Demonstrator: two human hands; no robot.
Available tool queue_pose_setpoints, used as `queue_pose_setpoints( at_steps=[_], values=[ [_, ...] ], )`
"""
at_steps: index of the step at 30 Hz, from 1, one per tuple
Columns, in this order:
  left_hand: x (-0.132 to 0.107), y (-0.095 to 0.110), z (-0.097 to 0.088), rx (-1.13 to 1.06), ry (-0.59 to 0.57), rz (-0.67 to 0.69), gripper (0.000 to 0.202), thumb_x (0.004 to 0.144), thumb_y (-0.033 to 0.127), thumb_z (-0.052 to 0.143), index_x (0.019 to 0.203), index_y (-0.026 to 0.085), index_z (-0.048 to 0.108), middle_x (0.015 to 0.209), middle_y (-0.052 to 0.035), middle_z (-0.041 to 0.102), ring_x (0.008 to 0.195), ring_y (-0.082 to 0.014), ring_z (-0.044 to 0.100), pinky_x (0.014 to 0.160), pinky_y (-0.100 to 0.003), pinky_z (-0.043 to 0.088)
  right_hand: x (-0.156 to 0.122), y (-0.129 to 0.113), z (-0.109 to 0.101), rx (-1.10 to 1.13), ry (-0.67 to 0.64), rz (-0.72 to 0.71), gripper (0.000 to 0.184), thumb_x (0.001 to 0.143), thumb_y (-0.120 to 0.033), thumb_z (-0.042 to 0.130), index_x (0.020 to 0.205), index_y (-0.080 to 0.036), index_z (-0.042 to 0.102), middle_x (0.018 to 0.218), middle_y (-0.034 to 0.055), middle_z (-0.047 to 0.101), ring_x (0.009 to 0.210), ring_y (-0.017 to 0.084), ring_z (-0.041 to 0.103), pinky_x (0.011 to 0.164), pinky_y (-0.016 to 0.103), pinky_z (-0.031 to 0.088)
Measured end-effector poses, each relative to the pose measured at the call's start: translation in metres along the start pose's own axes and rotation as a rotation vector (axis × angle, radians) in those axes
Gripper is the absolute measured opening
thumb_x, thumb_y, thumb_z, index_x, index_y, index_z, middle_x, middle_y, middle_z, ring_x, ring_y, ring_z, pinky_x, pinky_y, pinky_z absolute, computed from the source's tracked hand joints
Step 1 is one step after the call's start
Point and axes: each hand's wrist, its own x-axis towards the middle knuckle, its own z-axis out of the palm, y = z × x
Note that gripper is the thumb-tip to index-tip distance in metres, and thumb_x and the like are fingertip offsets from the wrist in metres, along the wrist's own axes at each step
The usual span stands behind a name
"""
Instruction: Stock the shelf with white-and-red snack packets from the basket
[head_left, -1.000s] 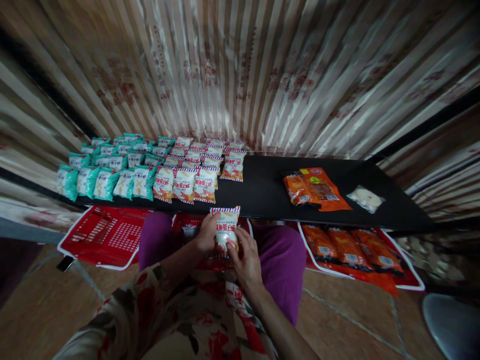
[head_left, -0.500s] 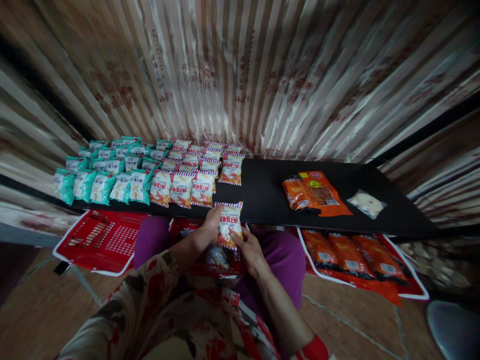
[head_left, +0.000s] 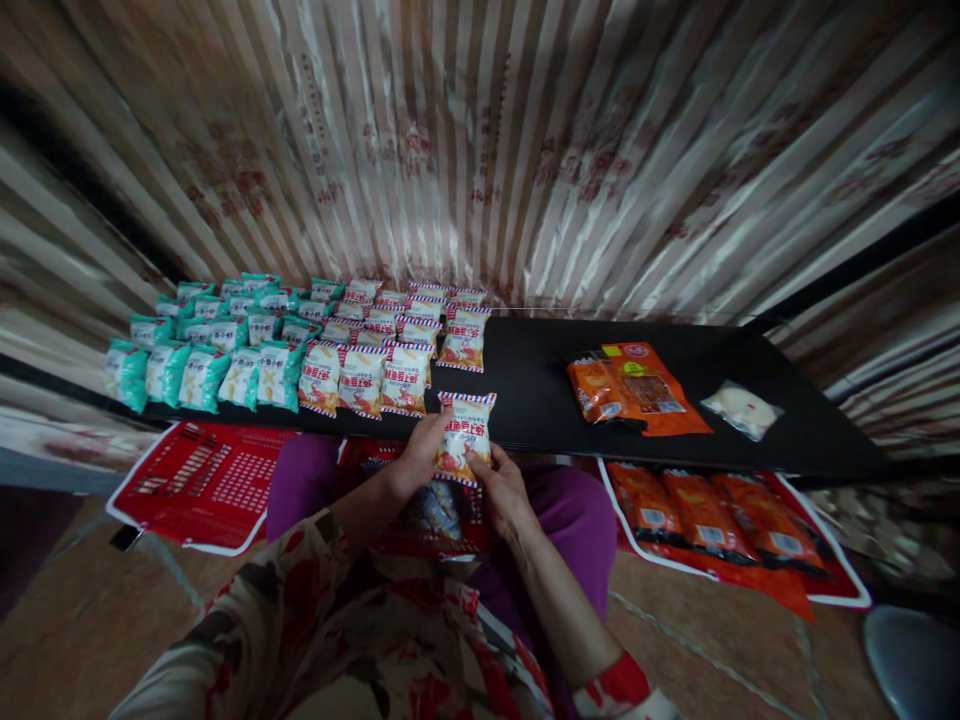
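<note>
A white and orange snack bag (head_left: pixel 463 437) with red lettering and striped ends is held upright between both hands, at the front edge of the black table (head_left: pixel 525 370). My left hand (head_left: pixel 426 445) is closed on its left side, the thumb on the front. My right hand (head_left: pixel 504 492) grips the lower right corner with its thumb over the face. Just beyond, matching snack bags (head_left: pixel 405 378) stand in rows, and one more stack (head_left: pixel 463 340) sits behind the held bag. Turquoise snack bags (head_left: pixel 202 378) fill the table's left end.
Orange packets (head_left: pixel 637 385) and a clear packet with white contents (head_left: pixel 742 410) lie on the table's right half. Below hang a red basket (head_left: pixel 217 480) at left and another with orange packets (head_left: pixel 705 515) at right. A striped curtain (head_left: pixel 465 150) closes off the back.
Both hands have raised the held snack bag slightly, up and to the right, toward the table. The rows of bags stay as they were.
</note>
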Motion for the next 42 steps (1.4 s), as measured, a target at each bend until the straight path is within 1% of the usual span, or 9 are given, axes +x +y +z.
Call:
queue_pose_setpoints(
  at_steps=[5, 10, 12, 20, 26, 30, 34, 39, 42],
  values=[
    [-0.010, -0.002, -0.010, 0.106, -0.012, 0.098, 0.022, 0.066, 0.033, 0.074, 0.070, 0.014, 0.063, 0.063, -0.0014, 0.064, 0.060, -0.0146, 0.060, 0.063, -0.025, 0.046, 0.009, -0.008, 0.002, -0.001, 0.051, -0.017, 0.061, 0.049, -0.039, 0.081, 0.102, -0.019, 0.058, 0.078, 0.0017, 0.072, 0.067, 0.021, 0.067, 0.066, 0.035, 0.054],
    [-0.019, -0.003, -0.019, 0.127, -0.089, 0.088, 0.023, 0.067, 0.027, 0.074, 0.083, 0.015, 0.062, 0.074, -0.0031, 0.068, 0.068, -0.0161, 0.063, 0.067, -0.027, 0.049, 0.017, -0.011, 0.002, 0.003, 0.064, -0.027, 0.058, 0.051, -0.037, 0.080, 0.102, -0.020, 0.058, 0.080, 0.0014, 0.072, 0.067, 0.019, 0.067, 0.066, 0.034, 0.054],
    [-0.019, -0.003, -0.021, 0.149, -0.081, 0.097, 0.026, 0.066, 0.024, 0.075, 0.087, 0.014, 0.062, 0.076, -0.0043, 0.069, 0.070, -0.0168, 0.064, 0.068, -0.027, 0.049, 0.019, -0.011, 0.003, -0.019, 0.050, -0.036, 0.057, 0.053, -0.037, 0.079, 0.102, -0.019, 0.058, 0.079, 0.0012, 0.072, 0.067, 0.019, 0.067, 0.066, 0.033, 0.054],
    [-0.008, -0.005, -0.020, 0.174, 0.028, 0.189, 0.021, 0.066, 0.014, 0.071, 0.084, 0.015, 0.062, 0.070, -0.0026, 0.069, 0.063, -0.0152, 0.064, 0.064, -0.024, 0.048, 0.021, -0.015, 0.004, -0.082, -0.028, -0.007, 0.057, 0.054, -0.040, 0.080, 0.103, -0.019, 0.059, 0.082, 0.0030, 0.073, 0.069, 0.020, 0.068, 0.065, 0.033, 0.055],
    [-0.003, -0.004, -0.017, 0.206, 0.030, 0.232, 0.013, 0.070, 0.011, 0.062, 0.083, 0.014, 0.062, 0.068, -0.0021, 0.069, 0.063, -0.0157, 0.064, 0.062, -0.024, 0.048, 0.025, -0.024, 0.005, -0.050, -0.077, 0.034, 0.052, 0.056, -0.039, 0.080, 0.099, -0.018, 0.061, 0.082, 0.0043, 0.073, 0.073, 0.022, 0.069, 0.065, 0.032, 0.056],
    [0.002, -0.004, -0.017, 0.237, 0.053, 0.252, 0.013, 0.069, 0.009, 0.063, 0.081, 0.015, 0.062, 0.067, -0.0013, 0.068, 0.062, -0.0149, 0.063, 0.061, -0.023, 0.047, 0.027, -0.031, 0.008, -0.023, -0.075, 0.038, 0.048, 0.056, -0.040, 0.079, 0.095, -0.018, 0.061, 0.078, 0.0039, 0.073, 0.072, 0.022, 0.069, 0.061, 0.031, 0.055],
    [0.007, -0.007, -0.019, 0.271, 0.054, 0.264, 0.014, 0.070, 0.011, 0.063, 0.082, 0.016, 0.062, 0.070, -0.0014, 0.068, 0.063, -0.0144, 0.062, 0.062, -0.023, 0.046, 0.032, -0.033, 0.008, -0.032, -0.052, 0.037, 0.050, 0.052, -0.039, 0.082, 0.092, -0.016, 0.062, 0.071, 0.0024, 0.072, 0.065, 0.020, 0.068, 0.059, 0.030, 0.054],
    [0.013, -0.011, -0.018, 0.353, 0.072, 0.319, 0.017, 0.070, 0.014, 0.066, 0.086, 0.016, 0.062, 0.080, -0.0043, 0.069, 0.074, -0.0162, 0.064, 0.069, -0.024, 0.047, 0.041, -0.033, 0.006, -0.071, 0.038, -0.031, 0.052, 0.048, -0.037, 0.082, 0.091, -0.015, 0.062, 0.070, 0.0012, 0.071, 0.062, 0.018, 0.066, 0.062, 0.029, 0.054],
    [0.017, -0.011, -0.016, 0.471, 0.082, 0.374, 0.015, 0.075, 0.017, 0.061, 0.090, 0.015, 0.061, 0.086, -0.0057, 0.068, 0.079, -0.0165, 0.064, 0.073, -0.025, 0.047, 0.047, -0.033, 0.006, -0.095, 0.056, -0.068, 0.051, 0.050, -0.039, 0.080, 0.092, -0.016, 0.061, 0.073, 0.0014, 0.071, 0.064, 0.017, 0.066, 0.064, 0.029, 0.053]
  ],
)
